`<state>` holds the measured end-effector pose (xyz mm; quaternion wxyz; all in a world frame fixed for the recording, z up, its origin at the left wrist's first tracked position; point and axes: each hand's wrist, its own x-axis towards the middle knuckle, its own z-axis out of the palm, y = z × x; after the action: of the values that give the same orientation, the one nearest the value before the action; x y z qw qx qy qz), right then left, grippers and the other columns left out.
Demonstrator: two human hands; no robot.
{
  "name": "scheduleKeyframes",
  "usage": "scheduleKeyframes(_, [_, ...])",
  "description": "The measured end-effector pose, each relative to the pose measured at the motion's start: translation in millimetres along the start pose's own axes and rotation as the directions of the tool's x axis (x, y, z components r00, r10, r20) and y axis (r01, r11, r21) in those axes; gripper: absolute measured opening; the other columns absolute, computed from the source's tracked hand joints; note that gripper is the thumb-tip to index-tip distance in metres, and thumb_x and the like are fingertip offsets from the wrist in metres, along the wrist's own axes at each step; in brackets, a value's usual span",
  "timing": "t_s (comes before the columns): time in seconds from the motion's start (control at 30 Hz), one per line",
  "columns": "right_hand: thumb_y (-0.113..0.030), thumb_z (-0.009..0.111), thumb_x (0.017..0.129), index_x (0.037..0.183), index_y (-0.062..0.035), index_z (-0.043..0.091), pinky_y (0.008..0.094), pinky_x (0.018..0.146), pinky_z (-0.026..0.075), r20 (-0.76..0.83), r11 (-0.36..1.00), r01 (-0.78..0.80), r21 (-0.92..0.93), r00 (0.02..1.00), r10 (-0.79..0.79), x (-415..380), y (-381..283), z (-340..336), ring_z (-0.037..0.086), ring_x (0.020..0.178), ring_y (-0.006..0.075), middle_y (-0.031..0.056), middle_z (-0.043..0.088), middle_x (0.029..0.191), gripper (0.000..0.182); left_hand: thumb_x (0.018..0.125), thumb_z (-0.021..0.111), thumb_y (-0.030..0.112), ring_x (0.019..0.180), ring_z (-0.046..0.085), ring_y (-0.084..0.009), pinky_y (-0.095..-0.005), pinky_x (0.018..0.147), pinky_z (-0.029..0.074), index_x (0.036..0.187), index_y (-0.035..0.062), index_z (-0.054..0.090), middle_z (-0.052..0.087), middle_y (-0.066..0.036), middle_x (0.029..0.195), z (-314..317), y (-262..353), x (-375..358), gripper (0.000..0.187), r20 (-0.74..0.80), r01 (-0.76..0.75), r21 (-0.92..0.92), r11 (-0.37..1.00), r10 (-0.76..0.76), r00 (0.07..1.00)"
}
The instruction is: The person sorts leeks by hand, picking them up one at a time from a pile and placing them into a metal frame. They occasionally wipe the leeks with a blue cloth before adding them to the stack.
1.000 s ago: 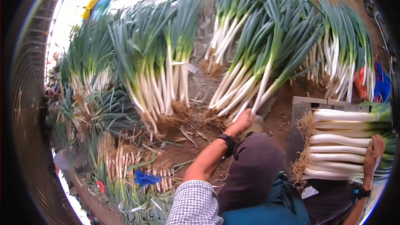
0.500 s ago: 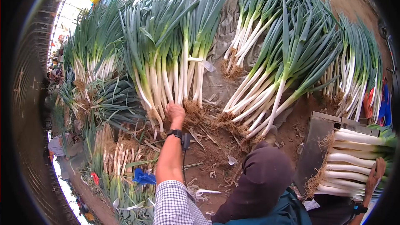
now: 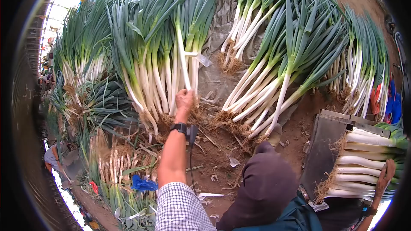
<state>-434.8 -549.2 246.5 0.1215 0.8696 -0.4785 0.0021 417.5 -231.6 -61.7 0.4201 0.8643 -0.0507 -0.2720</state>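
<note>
1 leek (image 3: 183,60) clenched in outstretched left hand (image 3: 184,100) fingers; right hand (image 3: 384,176) grips leek bundle (image 3: 364,162).

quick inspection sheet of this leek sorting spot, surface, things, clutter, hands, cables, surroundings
surface: bare soil with a grey tarp under the laid-out bundles
job's things: one leek gripped near its root end, drawn out of the left bundle; trimmed leeks stacked against a metal tray
clutter: root scraps and leaf bits on the soil; blue scrap
grippers: left hand closed on the leek; right hand steadies the trimmed stack
cables: black cord hanging from the left wrist
surroundings: more leek bundles to the right; a person at the left edge
</note>
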Motion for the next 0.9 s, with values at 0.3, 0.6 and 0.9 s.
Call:
scheduleKeyframes(0.3, [-0.005, 0.053, 0.103, 0.125, 0.0005, 0.062, 0.0443, 0.115, 0.036, -0.021, 1.0, 0.007, 0.01, 1.0, -0.007, 1.8, 4.3, 4.9, 0.05, 0.132, 0.0343, 0.0167, 0.059, 0.135, 0.025, 0.1, 0.06, 0.035, 0.09, 0.065, -0.0288, -0.045, 0.081, 0.053, 0.11, 0.0026, 0.065, 0.066, -0.016, 0.095, 119.8, -38.9, -160.3, 0.034, 0.401, -0.292, 0.207, 0.934, 0.191, 0.896])
scheduleKeyframes(0.6, [-0.005, 0.054, 0.103, 0.126, 0.0004, 0.063, 0.0433, 0.116, 0.036, -0.041, 1.0, -0.01, -0.02, 0.999, 0.009, -1.6, 18.7, 12.2, 0.051, 0.132, 0.0327, 0.0168, 0.06, 0.136, 0.025, 0.097, 0.064, 0.021, 0.122, 0.055, -0.0314, -0.0443, 0.111, 0.043, 0.134, 0.001, 0.052, 0.057, -0.016, 0.132, -32.3, -55.9, -28.1, 0.043, -0.226, -0.005, 0.841, 0.54, 0.361, 0.905])
scheduleKeyframes(0.9, [-0.006, 0.053, 0.103, 0.125, 0.0009, 0.063, 0.0434, 0.115, 0.037, -0.024, 1.0, 0.0, -0.014, 1.0, 0.0, 2.4, 17.5, 10.7, 0.052, 0.13, 0.0325, 0.017, 0.06, 0.134, 0.025, 0.088, 0.073, 0.028, 0.121, 0.059, -0.0417, -0.05, 0.1, 0.049, 0.118, -0.0022, 0.057, 0.065, -0.025, 0.118, -18.7, -84.7, 0.2, 0.045, -0.362, 0.271, 0.637, 0.722, -0.031, 0.932])
